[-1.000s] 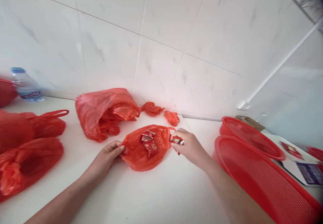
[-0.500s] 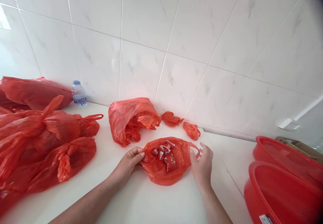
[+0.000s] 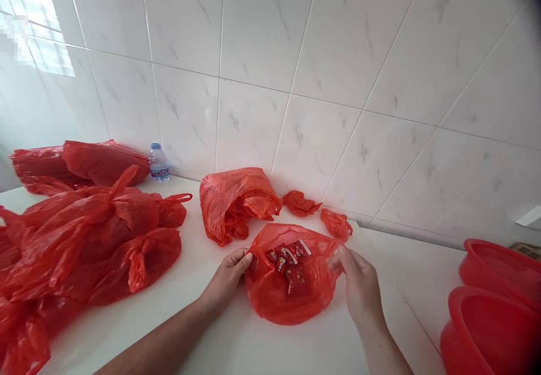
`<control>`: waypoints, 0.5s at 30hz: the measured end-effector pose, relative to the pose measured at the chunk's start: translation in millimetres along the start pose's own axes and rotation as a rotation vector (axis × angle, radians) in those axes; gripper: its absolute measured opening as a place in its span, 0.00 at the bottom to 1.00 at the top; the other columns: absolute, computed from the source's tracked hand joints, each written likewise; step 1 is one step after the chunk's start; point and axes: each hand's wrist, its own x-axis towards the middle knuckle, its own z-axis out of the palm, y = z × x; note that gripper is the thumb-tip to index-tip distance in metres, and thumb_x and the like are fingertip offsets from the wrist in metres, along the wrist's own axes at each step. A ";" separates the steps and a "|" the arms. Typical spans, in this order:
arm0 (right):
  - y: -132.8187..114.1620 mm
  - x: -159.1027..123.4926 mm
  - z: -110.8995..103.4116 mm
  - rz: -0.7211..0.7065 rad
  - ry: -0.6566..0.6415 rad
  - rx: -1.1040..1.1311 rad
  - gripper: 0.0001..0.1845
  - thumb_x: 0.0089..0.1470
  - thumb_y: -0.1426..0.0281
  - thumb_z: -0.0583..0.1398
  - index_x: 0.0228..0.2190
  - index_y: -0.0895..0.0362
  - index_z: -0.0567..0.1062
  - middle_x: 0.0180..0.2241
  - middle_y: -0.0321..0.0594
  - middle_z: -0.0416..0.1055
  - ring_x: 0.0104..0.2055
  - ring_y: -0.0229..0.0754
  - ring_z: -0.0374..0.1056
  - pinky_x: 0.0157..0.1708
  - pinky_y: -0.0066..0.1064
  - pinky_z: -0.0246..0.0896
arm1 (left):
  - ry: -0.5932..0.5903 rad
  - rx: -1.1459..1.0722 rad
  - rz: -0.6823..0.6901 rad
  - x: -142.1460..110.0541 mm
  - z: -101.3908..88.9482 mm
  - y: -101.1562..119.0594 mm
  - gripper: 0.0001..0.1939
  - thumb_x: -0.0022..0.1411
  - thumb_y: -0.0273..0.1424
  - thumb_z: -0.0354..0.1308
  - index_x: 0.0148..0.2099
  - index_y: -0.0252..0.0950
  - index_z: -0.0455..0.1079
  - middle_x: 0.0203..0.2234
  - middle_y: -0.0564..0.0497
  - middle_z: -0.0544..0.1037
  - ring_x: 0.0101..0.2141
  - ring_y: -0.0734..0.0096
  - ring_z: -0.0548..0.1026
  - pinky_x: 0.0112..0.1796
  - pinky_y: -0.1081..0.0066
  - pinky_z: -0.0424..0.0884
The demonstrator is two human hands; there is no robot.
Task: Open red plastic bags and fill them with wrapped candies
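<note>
Knotted bags [image 3: 101,228] at 9 o'clock, 2 red baskets [image 3: 452,335] at 3! The open bag [image 3: 289,307] sits between left hand [image 3: 226,276], pinching its rim, and right hand [image 3: 362,282], half-curled, grip too blurred to tell.

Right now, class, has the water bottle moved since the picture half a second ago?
No, neither left nor right: the water bottle stands at the foot of the same tile seam as before; only the camera's view has shifted.

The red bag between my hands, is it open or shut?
Open. The bag has its mouth spread, showing small red packets inside, while your left hand pinches its edge.
</note>
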 end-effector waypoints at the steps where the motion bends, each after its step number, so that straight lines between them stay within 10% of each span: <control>1: -8.7 -2.1 6.8 -0.011 -0.102 0.015 0.22 0.56 0.53 0.54 0.21 0.55 0.70 0.23 0.36 0.69 0.30 0.42 0.65 0.37 0.32 0.59 | -0.019 -0.007 -0.003 -0.9 0.9 1.5 0.16 0.57 0.44 0.59 0.32 0.35 0.69 0.26 0.51 0.76 0.28 0.69 0.73 0.32 0.71 0.68; 6: -21.8 -15.5 56.2 0.024 -0.450 -0.113 0.16 0.54 0.54 0.57 0.35 0.53 0.72 0.25 0.35 0.68 0.30 0.43 0.65 0.34 0.33 0.60 | -0.126 -0.024 -0.002 -4.4 3.9 10.8 0.18 0.63 0.44 0.52 0.40 0.35 0.74 0.35 0.45 0.79 0.34 0.62 0.76 0.40 0.65 0.69; 10: -10.9 -24.7 81.8 -0.005 -0.457 -0.264 0.14 0.49 0.62 0.59 0.20 0.53 0.60 0.20 0.30 0.59 0.23 0.37 0.56 0.24 0.28 0.51 | -0.173 0.137 0.046 -7.0 3.0 12.4 0.23 0.64 0.44 0.50 0.56 0.39 0.66 0.49 0.42 0.74 0.45 0.56 0.74 0.46 0.60 0.68; 15: -12.0 -31.7 79.7 -0.029 -0.405 -0.220 0.17 0.51 0.66 0.54 0.19 0.53 0.51 0.20 0.29 0.51 0.23 0.35 0.47 0.23 0.27 0.46 | 0.047 0.771 0.508 -9.8 5.1 -5.2 0.50 0.45 0.39 0.69 0.66 0.45 0.48 0.64 0.42 0.53 0.62 0.46 0.52 0.58 0.50 0.53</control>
